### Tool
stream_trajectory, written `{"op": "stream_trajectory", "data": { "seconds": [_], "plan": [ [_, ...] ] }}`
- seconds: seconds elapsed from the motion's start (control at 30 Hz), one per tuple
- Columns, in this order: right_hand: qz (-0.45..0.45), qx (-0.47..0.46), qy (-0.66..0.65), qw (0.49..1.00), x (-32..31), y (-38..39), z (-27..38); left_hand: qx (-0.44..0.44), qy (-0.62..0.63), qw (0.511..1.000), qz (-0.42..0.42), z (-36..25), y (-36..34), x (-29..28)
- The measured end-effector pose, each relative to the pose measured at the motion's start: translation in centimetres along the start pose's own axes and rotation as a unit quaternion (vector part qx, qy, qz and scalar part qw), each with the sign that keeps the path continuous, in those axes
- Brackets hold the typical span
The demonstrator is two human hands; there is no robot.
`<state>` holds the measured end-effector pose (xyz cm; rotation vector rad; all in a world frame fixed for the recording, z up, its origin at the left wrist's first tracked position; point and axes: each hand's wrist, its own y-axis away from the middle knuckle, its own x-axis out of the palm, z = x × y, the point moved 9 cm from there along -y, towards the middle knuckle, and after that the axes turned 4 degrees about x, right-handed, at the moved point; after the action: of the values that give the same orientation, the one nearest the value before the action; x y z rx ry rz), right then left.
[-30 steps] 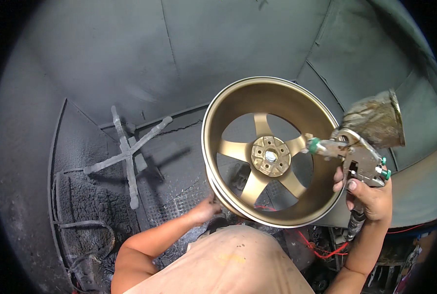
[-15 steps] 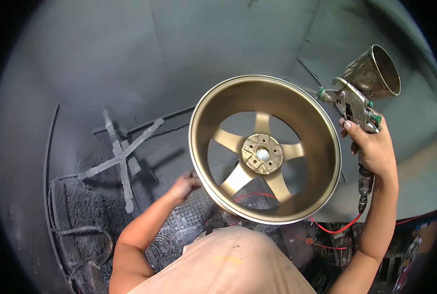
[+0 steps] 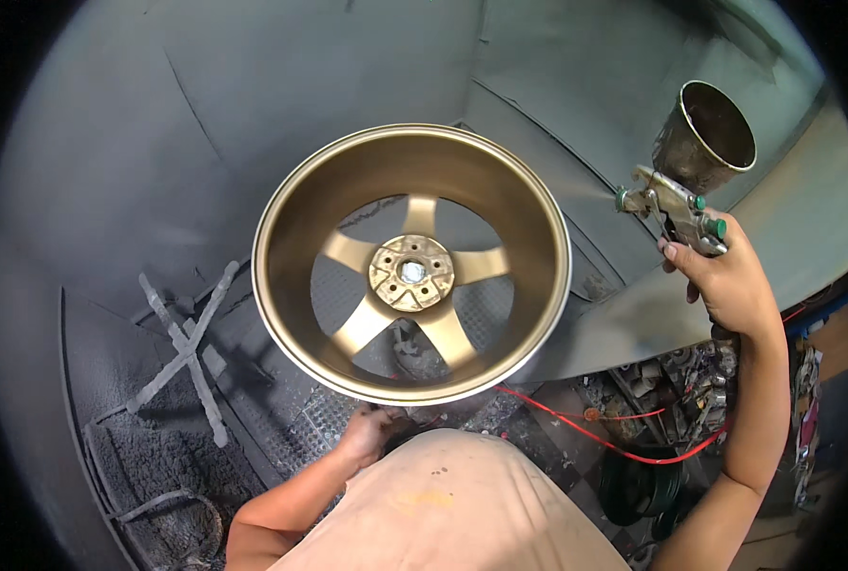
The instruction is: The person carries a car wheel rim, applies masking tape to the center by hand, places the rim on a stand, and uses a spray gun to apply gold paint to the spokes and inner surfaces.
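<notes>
A gold five-spoke wheel rim faces up in the middle, its barrel open toward me. At its hub the spokes meet around a pale centre and several bolt holes. My right hand grips a metal spray gun with green knobs, right of the wheel. Its nozzle points left at the rim, with faint mist in between. On top sits a paint-stained metal cup, tilted. My left hand is closed just below the wheel's near edge, fingers curled. What those fingers hold, if anything, is hidden.
A grey, paint-crusted cross-shaped stand is at the left. Grey booth walls curve behind the wheel. A red hose runs along the lower right, near a dark wheel and cluttered items.
My view has shifted, and the wheel appears farther left. My left hand has moved from the wheel's left side to below its near edge. The spray gun stays in my right hand.
</notes>
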<state>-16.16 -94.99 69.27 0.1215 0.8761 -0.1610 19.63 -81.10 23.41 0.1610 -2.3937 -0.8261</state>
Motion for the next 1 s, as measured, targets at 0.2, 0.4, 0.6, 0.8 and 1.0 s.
{"op": "stream_trajectory", "data": {
  "seconds": [0.2, 0.4, 0.6, 0.8, 1.0],
  "plan": [
    [0.012, 0.024, -0.033, 0.999, -2.3, 4.2, -4.2, -0.12, -0.075, 0.987, 0.07, 5.5, 1.0, -0.3],
    [0.043, 0.075, -0.056, 0.995, -4.1, 9.0, -7.4, 0.147, 0.002, 0.986, -0.082, -4.4, -2.7, -5.6],
    [0.108, 0.078, -0.088, 0.987, -4.2, 12.7, -9.0, 0.054, 0.068, 0.996, -0.036, 4.7, -1.0, 0.2],
    [0.193, 0.105, -0.084, 0.972, -3.4, 15.2, -9.5, -0.079, -0.055, 0.986, 0.137, 12.7, 0.9, 9.4],
    [0.228, 0.029, -0.211, 0.95, -0.7, 17.5, -10.1, -0.08, 0.023, 0.994, 0.07, 14.6, -0.1, 9.5]
  ]
}}
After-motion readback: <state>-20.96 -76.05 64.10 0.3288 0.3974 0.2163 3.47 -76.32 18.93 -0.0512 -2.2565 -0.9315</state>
